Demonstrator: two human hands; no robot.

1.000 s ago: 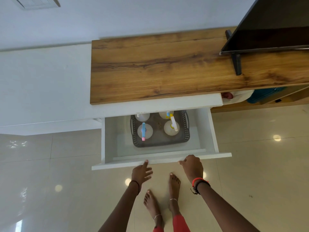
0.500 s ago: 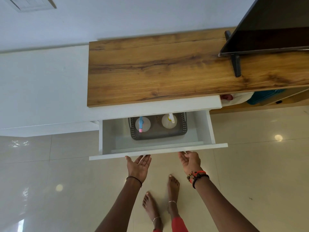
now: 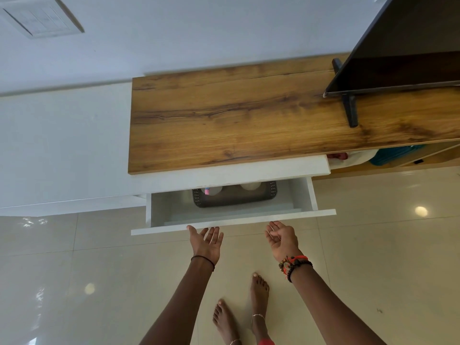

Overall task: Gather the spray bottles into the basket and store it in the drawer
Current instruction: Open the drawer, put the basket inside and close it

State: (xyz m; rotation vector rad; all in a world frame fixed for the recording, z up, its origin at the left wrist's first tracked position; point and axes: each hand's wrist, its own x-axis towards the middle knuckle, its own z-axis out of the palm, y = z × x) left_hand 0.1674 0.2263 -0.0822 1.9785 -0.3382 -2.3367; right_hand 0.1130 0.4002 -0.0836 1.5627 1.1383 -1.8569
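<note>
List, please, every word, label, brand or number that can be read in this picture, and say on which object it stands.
None can be read.
The spray bottles in the basket are mostly hidden under the cabinet top; no label shows.
The wall plate at the upper left has faint lines, too blurred to read.
The dark screen shows no brand mark.

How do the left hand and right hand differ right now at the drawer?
The left hand has its fingers spread flat, palm up; the right hand has its fingers curled inward. The left wrist carries one thin black band; the right wrist carries several red and beaded bracelets. Both are empty, just below the drawer front's edge.
</note>
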